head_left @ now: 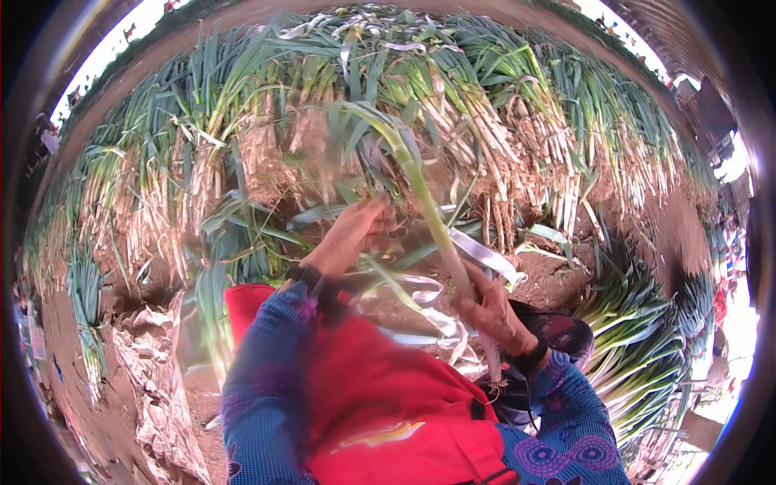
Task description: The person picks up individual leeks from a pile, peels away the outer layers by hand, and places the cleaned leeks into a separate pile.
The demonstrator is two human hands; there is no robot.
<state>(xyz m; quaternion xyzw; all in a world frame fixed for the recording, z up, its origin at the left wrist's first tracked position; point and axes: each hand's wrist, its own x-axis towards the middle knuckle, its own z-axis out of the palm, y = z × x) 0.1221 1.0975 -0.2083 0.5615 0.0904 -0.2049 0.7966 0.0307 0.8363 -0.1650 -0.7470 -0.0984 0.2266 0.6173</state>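
A long leek (426, 200) slants across the middle of the view, its green leaves pointing up and away and its roots hanging low by my lap. My right hand (491, 310) is wrapped round its pale shank. To the left of that leek, my left hand (353, 236) is raised with the fingers smeared by motion; whether it grips anything cannot be made out. Peeled leaf strips (436, 315) lie below and between my hands. Across my lap spreads a red apron (388, 396).
Untrimmed leeks with soil on their roots (501, 153) form a long curved row ahead. Cleaner leeks (638, 356) are heaped at my right. A few lie on the soil at the left (87, 307), near a crumpled brown sheet (162, 388).
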